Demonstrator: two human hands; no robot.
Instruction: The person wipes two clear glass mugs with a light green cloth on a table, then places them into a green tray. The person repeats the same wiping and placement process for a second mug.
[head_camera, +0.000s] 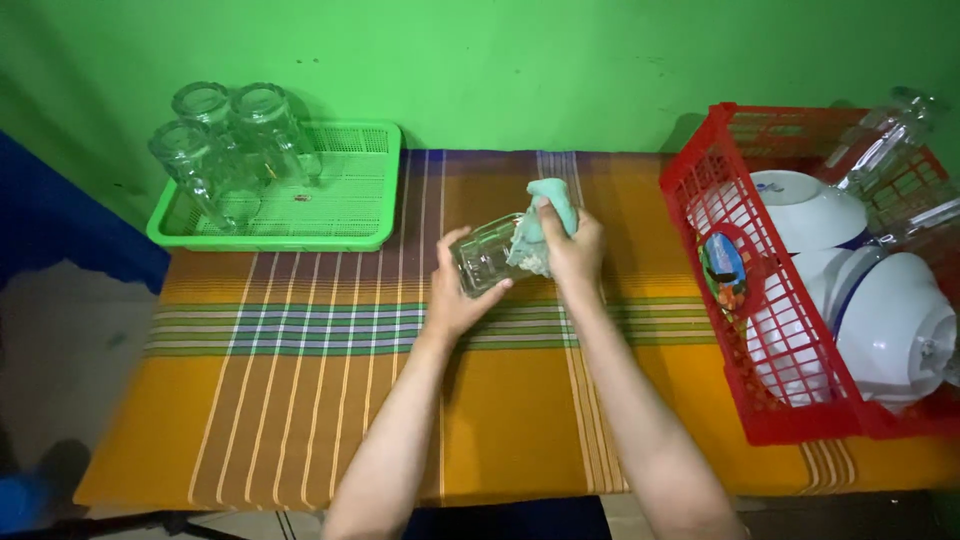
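My left hand (455, 295) grips a clear glass tumbler (485, 255), held on its side above the middle of the table. My right hand (575, 250) holds a pale teal cloth (548, 205) pressed against the open end of the glass, part of the cloth pushed into it. Both forearms reach in from the bottom edge of the view.
A green plastic tray (340, 215) at the back left holds three upturned clear glasses (225, 135). A red plastic basket (720, 190) at the right holds white bowls (890, 320), a plate and more glasses (885, 135). An orange striped cloth (280, 420) covers the table; a green wall stands behind.
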